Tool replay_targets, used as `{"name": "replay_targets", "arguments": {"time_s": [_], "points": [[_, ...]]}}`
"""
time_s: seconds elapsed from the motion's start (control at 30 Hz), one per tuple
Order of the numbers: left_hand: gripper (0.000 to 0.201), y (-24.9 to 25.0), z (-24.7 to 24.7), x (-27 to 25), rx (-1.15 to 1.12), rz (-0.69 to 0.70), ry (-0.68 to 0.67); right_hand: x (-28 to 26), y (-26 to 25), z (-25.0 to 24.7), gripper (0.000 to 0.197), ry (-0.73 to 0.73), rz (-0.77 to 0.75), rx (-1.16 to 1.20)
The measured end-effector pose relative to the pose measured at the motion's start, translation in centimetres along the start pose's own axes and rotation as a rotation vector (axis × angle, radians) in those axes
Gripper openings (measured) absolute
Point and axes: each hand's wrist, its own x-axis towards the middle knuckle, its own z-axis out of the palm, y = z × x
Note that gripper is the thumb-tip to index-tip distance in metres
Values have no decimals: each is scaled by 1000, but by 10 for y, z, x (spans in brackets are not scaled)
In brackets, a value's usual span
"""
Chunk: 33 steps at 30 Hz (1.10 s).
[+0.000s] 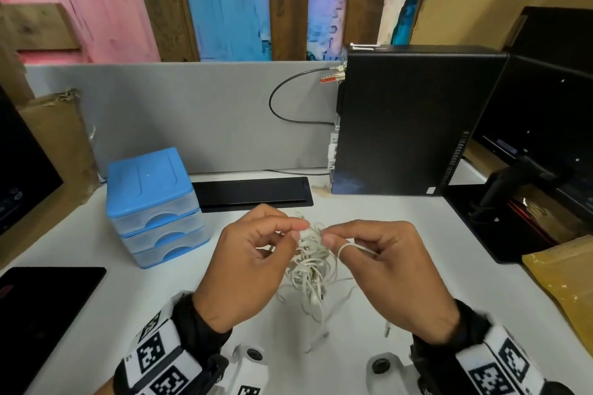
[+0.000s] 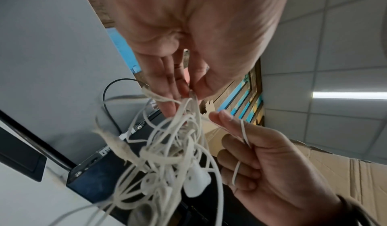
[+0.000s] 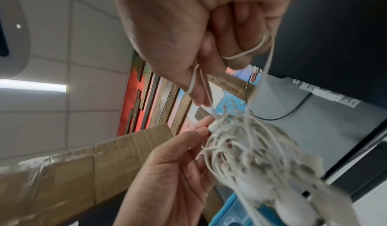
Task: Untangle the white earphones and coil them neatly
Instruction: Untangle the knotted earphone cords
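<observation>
The earphones (image 1: 309, 261) are white, their cable gone a dull off-white in the tangle. The table (image 1: 385, 212) is white. At far left stands a drawer unit (image 1: 154, 205) with a bright blue top and frosted clear drawers with blue handles. The computer tower (image 1: 414, 119) at far right is black. Both wristbands (image 1: 160, 359) carry black-and-white square marker patterns. At near right lies a mustard-yellow envelope (image 1: 564, 285). The far partition (image 1: 179, 112) is grey.

Black sleeves (image 1: 205, 321), white wristbands (image 1: 160, 353) (black square codes)

Head view looks down from above; both wrist views look up close beneath the hands (image 1: 316, 263), sharing the earphones (image 2: 178, 155).
</observation>
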Motion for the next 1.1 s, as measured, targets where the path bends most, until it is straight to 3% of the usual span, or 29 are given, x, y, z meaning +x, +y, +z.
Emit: {"name": "replay_targets", "arguments": {"time_s": [0.17, 0.27, 0.43, 0.57, 0.7, 0.8, 0.87, 1.0, 1.1], "points": [[25, 1, 3, -3, 49, 29, -5, 0, 11, 1, 9, -10, 104, -274], [23, 2, 1, -1, 71, 42, 11, -2, 8, 1, 9, -94, 142, -330], [21, 1, -3, 1, 14, -13, -4, 3, 2, 0, 15, -75, 82, 174], [23, 4, -7, 8, -171, -96, 127, 9, -4, -14, 13, 10, 33, 394], [24, 8, -25, 20, -218, -111, 258, 12, -4, -25, 28, 87, 94, 453], [27, 7, -37, 24, -182, -68, 302, 14, 10, -17, 44, 100, 183, 447], [31, 9, -40, 24, -184, -39, 311, 15, 15, -8, 44, 96, 254, 453], [23, 20, -40, 22, -222, 17, 294, 13, 14, -1, 44, -13, 432, 637], [17, 23, -38, 19, -222, 59, 253, 9, 8, 5, 45, -96, 389, 472]]}}
